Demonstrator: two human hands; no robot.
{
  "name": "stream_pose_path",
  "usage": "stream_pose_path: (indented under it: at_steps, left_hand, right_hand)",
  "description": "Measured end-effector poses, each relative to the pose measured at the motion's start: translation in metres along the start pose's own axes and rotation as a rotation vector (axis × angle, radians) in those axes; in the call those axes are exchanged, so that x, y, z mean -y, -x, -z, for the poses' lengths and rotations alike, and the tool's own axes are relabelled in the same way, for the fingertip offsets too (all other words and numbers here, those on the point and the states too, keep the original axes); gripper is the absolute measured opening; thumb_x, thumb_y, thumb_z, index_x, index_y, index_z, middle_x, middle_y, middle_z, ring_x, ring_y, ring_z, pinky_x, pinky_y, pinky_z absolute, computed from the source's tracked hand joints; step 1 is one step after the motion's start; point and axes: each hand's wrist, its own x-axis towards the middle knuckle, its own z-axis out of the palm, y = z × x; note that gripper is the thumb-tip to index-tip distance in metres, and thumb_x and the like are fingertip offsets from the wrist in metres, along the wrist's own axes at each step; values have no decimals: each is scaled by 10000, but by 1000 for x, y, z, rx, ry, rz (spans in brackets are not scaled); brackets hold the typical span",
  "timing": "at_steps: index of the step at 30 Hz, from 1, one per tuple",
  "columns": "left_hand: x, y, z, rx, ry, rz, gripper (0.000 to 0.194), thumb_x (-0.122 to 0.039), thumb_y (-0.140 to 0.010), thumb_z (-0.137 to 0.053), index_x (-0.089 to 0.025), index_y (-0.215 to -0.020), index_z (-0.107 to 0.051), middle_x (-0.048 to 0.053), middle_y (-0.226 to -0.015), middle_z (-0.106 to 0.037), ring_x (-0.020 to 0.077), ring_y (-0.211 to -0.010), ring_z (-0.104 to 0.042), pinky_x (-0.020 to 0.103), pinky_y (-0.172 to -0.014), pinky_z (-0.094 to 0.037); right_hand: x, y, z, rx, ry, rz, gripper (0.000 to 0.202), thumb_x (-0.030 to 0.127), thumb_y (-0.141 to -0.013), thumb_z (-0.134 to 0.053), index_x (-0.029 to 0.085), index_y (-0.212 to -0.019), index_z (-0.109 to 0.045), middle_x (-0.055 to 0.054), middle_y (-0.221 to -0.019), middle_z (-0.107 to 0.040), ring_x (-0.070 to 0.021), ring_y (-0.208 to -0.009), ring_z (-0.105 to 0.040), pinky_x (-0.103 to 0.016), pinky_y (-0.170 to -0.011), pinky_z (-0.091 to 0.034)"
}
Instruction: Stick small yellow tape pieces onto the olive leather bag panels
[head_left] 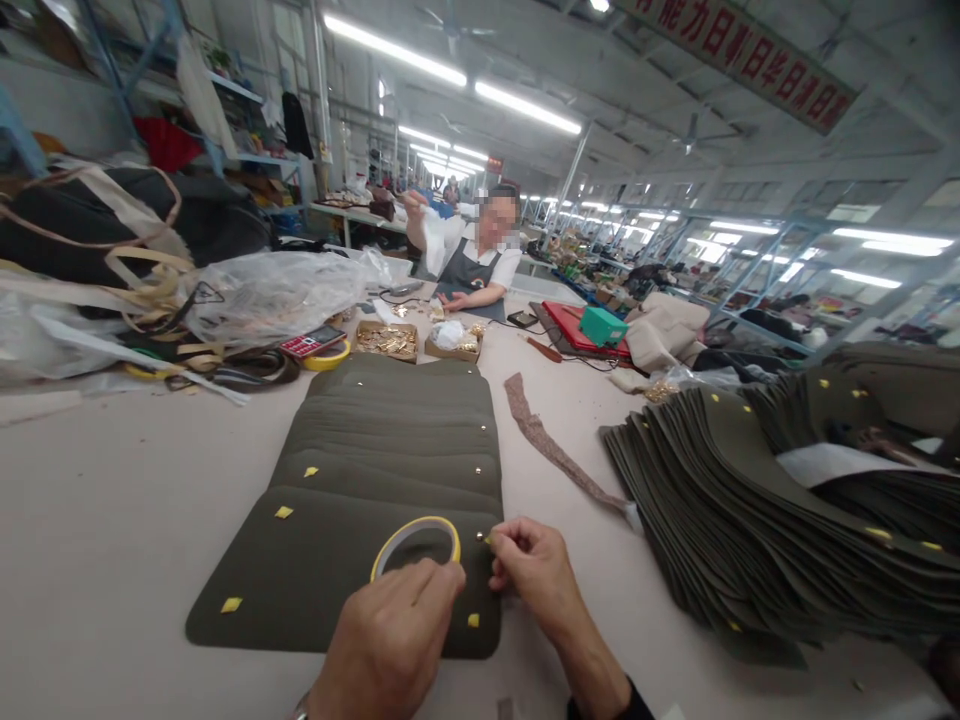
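Observation:
In my left hand (397, 640) is a roll of yellow tape (454, 535), gripped at its near side and held over the front of the dark green panels (360, 515). These flat panels lie overlapped in a row on the table. My right hand (536, 565) pinches a small piece of yellow tape (488, 540) at the right edge of a panel, beside a small shiny stud (480, 537). Other yellow tape pieces (232, 605) stick to the panels, one of them (473, 620) near the front right corner.
A thick pile of dark green panels (720, 510) stands at the right. Beyond the row are boxes of gold metal parts (386, 341) and another tape roll (328, 357). A brown strip (551, 447) lies right of the row. A person in an apron (472, 265) is across the table.

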Motion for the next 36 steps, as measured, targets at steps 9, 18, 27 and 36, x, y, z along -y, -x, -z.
stream_pose_path:
  at_steps: [9, 18, 27, 36]
  left_hand:
    - [13, 11, -23, 498, -200, 103, 96, -113, -853, -581, -204, -885, -580, 10, -861, -611, 191, -788, -534, 294, -660, -472]
    - [15, 15, -23, 527, -87, 164, 78, -128, -867, -577, -205, -871, -569, 8, -892, -594, 197, -818, -512, 321, -702, -456]
    - [12, 9, -18, 494, -83, 157, 168, -54, -883, -488, -196, -830, -558, 14, -859, -593, 191, -801, -505, 295, -687, -434]
    - [11, 9, -18, 472, -81, 156, 160, -56, -871, -494, -193, -818, -558, 24, -846, -607, 209, -795, -520, 310, -668, -460]
  right_hand:
    - [-4, -15, 8, 112, 254, 70, 187, 302, -792, -602, 137, -769, -689, -7, -585, -622, -124, -512, -570, -216, -498, -462]
    - [4, -15, -6, 42, 681, 355, 170, 118, -805, -519, 177, -722, -654, -20, -689, -671, -150, -647, -615, -232, -615, -428]
    - [-2, -6, 15, -21, 780, 602, 102, 194, -907, -505, 176, -948, -597, -25, -748, -642, -154, -675, -620, -251, -663, -475]
    - [1, -7, -5, 105, 1234, 798, 185, 21, -846, -504, 149, -822, -636, -74, -758, -642, -205, -725, -629, -290, -668, -506]
